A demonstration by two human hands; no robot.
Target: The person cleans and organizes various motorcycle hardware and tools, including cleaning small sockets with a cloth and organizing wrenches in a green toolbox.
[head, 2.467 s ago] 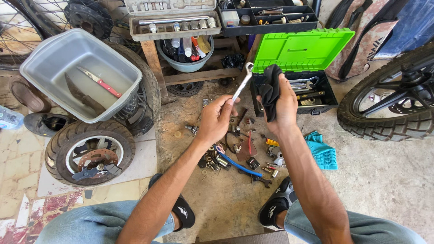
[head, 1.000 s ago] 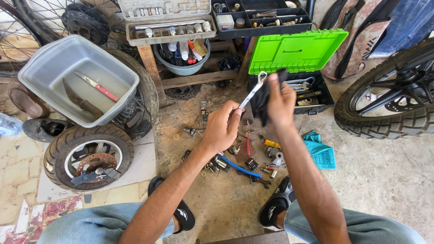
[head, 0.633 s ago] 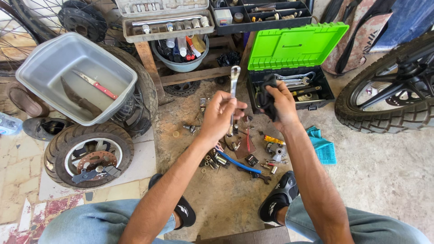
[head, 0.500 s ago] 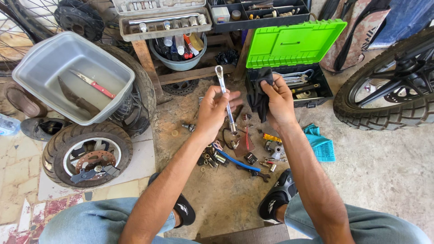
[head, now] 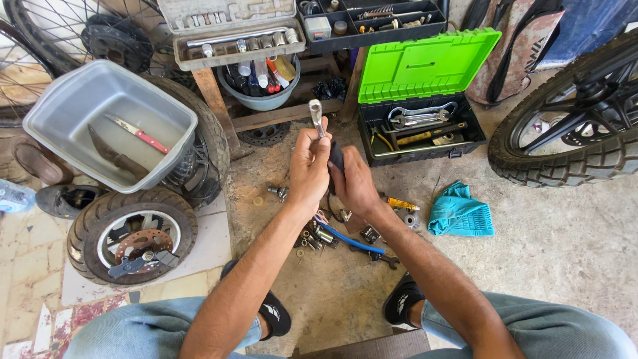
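Note:
My left hand grips a silver wrench that stands nearly upright, its ring end poking above my fingers. Pressed against it from the right, my right hand holds a dark rag wrapped around the wrench's lower shaft. Both hands hover over small metal parts and a blue-handled tool scattered on the dirt floor. Behind them stands an open black toolbox with a green lid, holding wrenches and pliers.
A grey plastic tub with a knife rests on a tyre at the left, above a small wheel. A socket set case and a bucket of tools sit at the back. A teal cloth and a motorcycle tyre lie right.
The wrench swung from tilted right to nearly upright. My right hand came off the toolbox side and closed in against the left hand with the rag on the wrench shaft.

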